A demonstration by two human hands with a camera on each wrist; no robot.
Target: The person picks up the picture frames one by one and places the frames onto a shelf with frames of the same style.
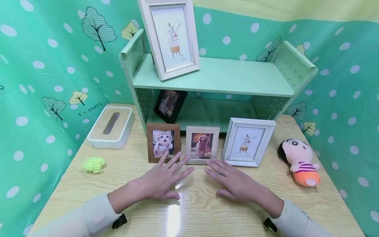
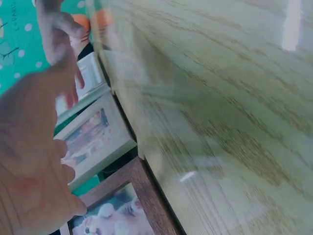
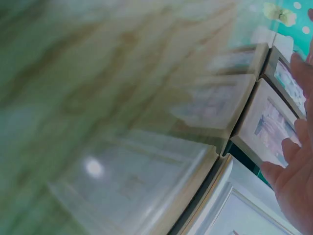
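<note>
In the head view my left hand [image 1: 164,176], fingers spread, hovers over the table in front of a brown picture frame [image 1: 150,144] with a kitten picture. My right hand [image 1: 234,180] is also spread, palm down, nearest a light wood frame [image 1: 188,144] with a dog picture and a white frame [image 1: 258,163] with a plant drawing. Neither hand holds anything. The three frames stand upright in a row before a green shelf [image 1: 225,77]. In the left wrist view the brown frame [image 2: 146,188] lies beyond the fingers; the right wrist view shows the white frame [image 3: 220,196] below the hand.
A larger white frame [image 1: 163,70] stands tilted on the upper shelf, and a black frame [image 1: 177,108] leans on the lower one. At left are a tissue box [image 1: 97,130] and a yellow-green yarn bundle [image 1: 93,164]. A plush doll [image 1: 299,154] lies at right.
</note>
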